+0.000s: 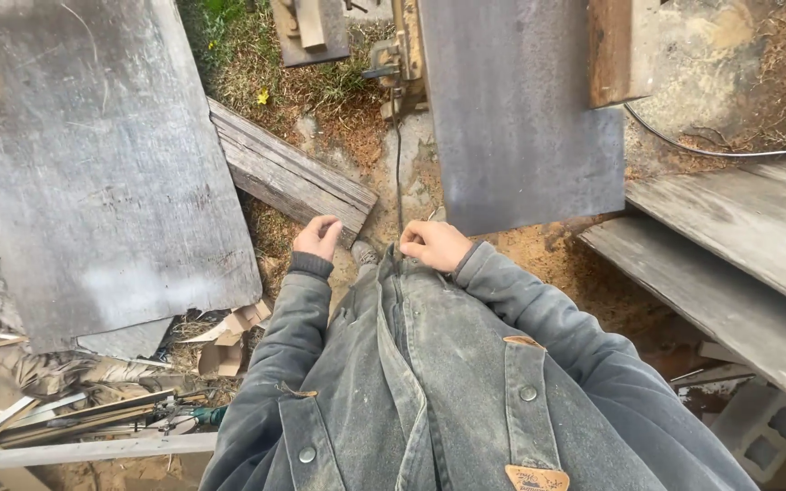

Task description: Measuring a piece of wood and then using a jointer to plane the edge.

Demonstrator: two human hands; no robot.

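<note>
- The right hand (pixel 433 244) is curled at the lower hem of a grey jacket (pixel 438 364), fingers closed on the cloth beside the zip
- The left hand (pixel 318 238) is loosely curled just in front of the jacket, near the end of a weathered plank (pixel 288 170)
- A dark metal sheet (pixel 520 118) lies ahead of the right hand
- A large grey board (pixel 93 164) lies to the left
- Wood scraps (pixel 229 336) lie on the sandy ground (pixel 575 273)
- A concrete block (pixel 761 427) sits at lower right
</note>
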